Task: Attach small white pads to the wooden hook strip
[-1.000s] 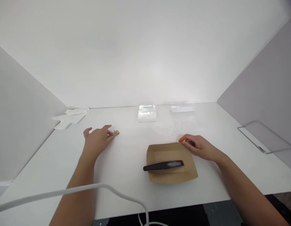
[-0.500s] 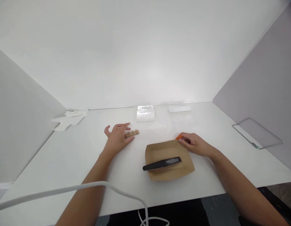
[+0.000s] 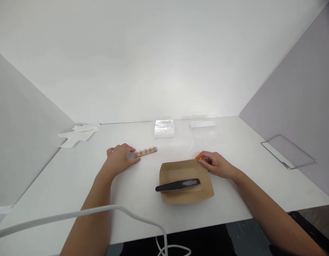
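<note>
My left hand is at the left end of a small wooden strip with several little metal pegs standing up from it. Thumb and fingers are apart around that end, the strip lying on the table. My right hand has its fingers closed on a small orange object, mostly hidden by the fingers. Its fingertips also touch the far right corner of a brown paper tray. Across this tray lies a black nail file with a whitish worn patch, its left end jutting over the rim.
A plastic-wrapped white pack and clear dotted sheets lie behind the tray, near a clear box. White papers sit far left. A glass-like panel is at right. A white cable crosses the foreground.
My left hand has drawn back leftward from the strip, uncovering more of its pegs. The tray with the nail file and my right hand have shifted slightly left.
</note>
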`<state>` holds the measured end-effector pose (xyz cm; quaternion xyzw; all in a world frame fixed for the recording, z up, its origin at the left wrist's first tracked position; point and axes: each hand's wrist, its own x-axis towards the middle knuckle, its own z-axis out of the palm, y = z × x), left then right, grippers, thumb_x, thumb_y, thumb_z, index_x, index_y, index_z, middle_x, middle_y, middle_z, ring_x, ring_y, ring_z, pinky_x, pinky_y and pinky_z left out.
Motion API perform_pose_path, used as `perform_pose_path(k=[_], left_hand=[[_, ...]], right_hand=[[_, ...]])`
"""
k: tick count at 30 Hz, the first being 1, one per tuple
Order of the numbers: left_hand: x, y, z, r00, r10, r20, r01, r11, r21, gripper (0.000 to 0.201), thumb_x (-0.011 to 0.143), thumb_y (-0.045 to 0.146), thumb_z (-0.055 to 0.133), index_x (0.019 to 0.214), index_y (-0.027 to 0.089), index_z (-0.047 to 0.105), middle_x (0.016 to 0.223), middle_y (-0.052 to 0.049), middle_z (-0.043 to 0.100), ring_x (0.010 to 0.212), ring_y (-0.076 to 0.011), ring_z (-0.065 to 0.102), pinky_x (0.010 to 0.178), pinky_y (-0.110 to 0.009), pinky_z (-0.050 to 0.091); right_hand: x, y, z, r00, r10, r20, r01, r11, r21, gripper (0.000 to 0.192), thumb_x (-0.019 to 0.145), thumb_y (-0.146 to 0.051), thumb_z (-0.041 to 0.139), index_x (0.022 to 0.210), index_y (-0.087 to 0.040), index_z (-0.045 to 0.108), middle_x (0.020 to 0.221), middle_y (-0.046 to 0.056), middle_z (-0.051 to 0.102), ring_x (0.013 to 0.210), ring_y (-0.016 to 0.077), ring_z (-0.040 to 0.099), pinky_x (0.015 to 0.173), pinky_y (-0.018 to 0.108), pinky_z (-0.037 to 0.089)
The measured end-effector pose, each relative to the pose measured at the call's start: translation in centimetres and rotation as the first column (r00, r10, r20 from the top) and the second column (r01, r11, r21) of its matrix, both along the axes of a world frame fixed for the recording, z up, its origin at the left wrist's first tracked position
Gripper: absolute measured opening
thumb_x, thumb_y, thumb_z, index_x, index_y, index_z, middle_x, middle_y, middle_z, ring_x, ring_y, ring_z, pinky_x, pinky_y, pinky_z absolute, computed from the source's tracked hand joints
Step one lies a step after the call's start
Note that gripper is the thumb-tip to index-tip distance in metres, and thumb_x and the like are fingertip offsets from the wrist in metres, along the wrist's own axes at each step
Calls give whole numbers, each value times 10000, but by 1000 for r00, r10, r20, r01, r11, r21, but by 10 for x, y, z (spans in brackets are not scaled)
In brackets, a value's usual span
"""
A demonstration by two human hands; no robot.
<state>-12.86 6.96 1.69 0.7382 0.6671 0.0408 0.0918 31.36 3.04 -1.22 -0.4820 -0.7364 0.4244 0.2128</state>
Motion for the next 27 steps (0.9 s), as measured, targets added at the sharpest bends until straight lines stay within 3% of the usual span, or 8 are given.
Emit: perform_pose_path(k=[8, 12, 17, 27], left_hand=[[3, 5, -3, 996, -44, 75, 45, 999, -13, 384, 888, 577, 567, 1001, 301, 810, 1147, -74, 767, 1092, -362, 649, 979, -521, 439], [8, 5, -11, 990, -96, 104, 92, 995, 41, 371, 931, 571, 547, 983, 296, 791, 1131, -72, 758, 1107, -343, 626, 1049, -551, 381], [29, 2, -25, 982, -135, 131, 113, 981, 160, 344, 992, 525, 512, 930, 273, 738, 1083, -52, 735, 1128, -319, 617, 1178, -661, 130], [62, 1, -38, 957, -215, 193, 179, 966, 189, 294, 992, 524, 566, 1027, 303, 756, 1115, -44, 730, 1148, -293, 595, 1170, -578, 173]], right_hand=[[-7, 0, -4, 999, 17, -27, -17, 1000, 2, 336, 1021, -562, 561, 1058, -250, 682, 663, -46, 451, 607, 131, 385, 551, 269, 309], [-5, 0, -2, 999, 16, -38, -16, 1000, -1, 364, 1039, -568, 536, 1102, -240, 681, 665, -42, 469, 604, 129, 380, 550, 271, 304], [-5, 1, -5, 999, 1, -40, -1, 1000, 8, 353, 1039, -561, 544, 1062, -232, 672, 672, -40, 472, 610, 129, 380, 552, 272, 301], [-14, 6, -28, 995, 22, -93, -12, 994, 108, 325, 1042, -518, 548, 1190, -253, 665, 704, -39, 499, 614, 134, 427, 585, 272, 369]])
